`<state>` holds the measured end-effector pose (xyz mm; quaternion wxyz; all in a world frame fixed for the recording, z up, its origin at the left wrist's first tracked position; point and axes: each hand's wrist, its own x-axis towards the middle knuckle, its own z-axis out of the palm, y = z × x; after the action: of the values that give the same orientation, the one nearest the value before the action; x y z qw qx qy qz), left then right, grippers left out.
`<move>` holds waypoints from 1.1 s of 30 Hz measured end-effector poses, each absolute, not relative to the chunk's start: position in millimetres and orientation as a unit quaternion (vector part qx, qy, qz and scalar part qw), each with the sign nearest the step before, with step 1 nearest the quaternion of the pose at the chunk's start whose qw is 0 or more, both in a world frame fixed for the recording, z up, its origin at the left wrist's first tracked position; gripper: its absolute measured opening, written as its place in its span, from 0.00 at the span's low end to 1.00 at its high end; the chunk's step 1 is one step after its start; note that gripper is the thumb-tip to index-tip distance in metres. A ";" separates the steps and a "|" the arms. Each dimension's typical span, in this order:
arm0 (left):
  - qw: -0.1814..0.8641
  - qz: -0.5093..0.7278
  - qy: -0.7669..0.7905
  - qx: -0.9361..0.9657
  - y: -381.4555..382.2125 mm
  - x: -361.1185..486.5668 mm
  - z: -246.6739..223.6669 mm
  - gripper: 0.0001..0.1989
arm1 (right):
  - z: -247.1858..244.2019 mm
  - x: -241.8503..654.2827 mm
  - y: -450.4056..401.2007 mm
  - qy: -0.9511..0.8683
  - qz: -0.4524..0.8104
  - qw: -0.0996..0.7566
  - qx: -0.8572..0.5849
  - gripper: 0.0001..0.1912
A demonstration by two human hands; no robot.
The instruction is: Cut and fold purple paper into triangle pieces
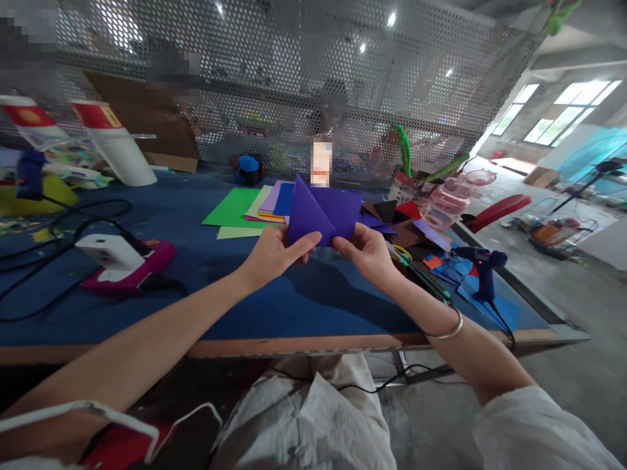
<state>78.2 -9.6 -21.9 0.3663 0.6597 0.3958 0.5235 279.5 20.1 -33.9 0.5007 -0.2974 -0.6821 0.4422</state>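
Observation:
A purple sheet of paper, folded so that a pointed flap rises at its left, is held up above the blue tabletop. Its lower left part is pinched between the thumb and fingers of my left hand. At the lower right edge, my right hand grips the same paper, thumb in front. Behind the purple paper and to its left lies a stack of coloured sheets, with a green sheet at the side. The fingers behind the paper are partly hidden.
A magenta power strip with black cables lies at left, near a white roll. Paper scraps, scissors and a blue glue gun are at right. A pink bottle stands farther back, before a perforated metal screen.

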 end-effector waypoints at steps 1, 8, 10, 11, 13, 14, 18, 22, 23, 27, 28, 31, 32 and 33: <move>0.359 0.522 0.405 0.659 -9.3 78.9 -23.3 0.23 | -34.2 278.6 19.1 -0.683 0.445 0.502 -0.291 0.24; 0.292 0.527 0.406 0.687 -4.8 78.2 -32.1 0.23 | -35.0 277.1 18.3 -0.665 0.478 0.493 -0.292 0.25; 0.292 0.532 0.408 0.682 -5.1 78.2 -31.8 0.22 | -34.7 277.6 19.3 -0.650 0.503 0.490 -0.291 0.25; 0.295 0.532 0.408 0.681 -5.6 78.4 -31.4 0.22 | -34.7 277.7 19.7 -0.641 0.519 0.485 -0.290 0.24; 0.306 0.528 0.404 0.682 -6.7 78.9 -30.4 0.23 | -35.4 277.4 20.0 -0.626 0.555 0.464 -0.292 0.24; 0.312 0.523 0.400 0.685 -7.2 79.2 -30.1 0.23 | -36.1 277.1 19.7 -0.620 0.572 0.449 -0.294 0.24; 0.340 0.500 0.382 0.699 -8.5 80.7 -29.7 0.22 | -38.9 276.0 16.9 -0.619 0.600 0.408 -0.300 0.25; 0.372 0.485 0.367 0.701 -8.9 82.8 -29.1 0.21 | -39.2 276.4 14.3 -0.649 0.566 0.416 -0.293 0.23; 0.377 0.485 0.363 0.701 -8.8 83.3 -28.7 0.21 | -38.9 276.8 13.9 -0.655 0.554 0.423 -0.293 0.22; 0.384 0.485 0.358 0.700 -6.2 82.3 -27.6 0.22 | -37.3 278.6 13.5 -0.675 0.509 0.439 -0.303 0.19; 0.384 0.480 0.362 0.701 -4.8 81.2 -27.4 0.22 | -36.9 279.0 13.8 -0.681 0.500 0.440 -0.305 0.19; 0.386 0.467 0.379 0.700 0.3 76.9 -26.8 0.23 | -36.3 280.3 15.7 -0.693 0.484 0.439 -0.305 0.19; 0.388 0.469 0.385 0.693 2.0 75.4 -26.5 0.23 | -36.2 280.8 16.7 -0.695 0.478 0.440 -0.307 0.19; 0.392 0.472 0.390 0.686 3.5 74.0 -26.0 0.23 | -36.1 281.4 17.8 -0.696 0.472 0.442 -0.311 0.20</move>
<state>74.0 3.5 -26.0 0.3924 0.6864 0.3896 0.4724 281.4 17.8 -36.1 0.4421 -0.3113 -0.6964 0.4719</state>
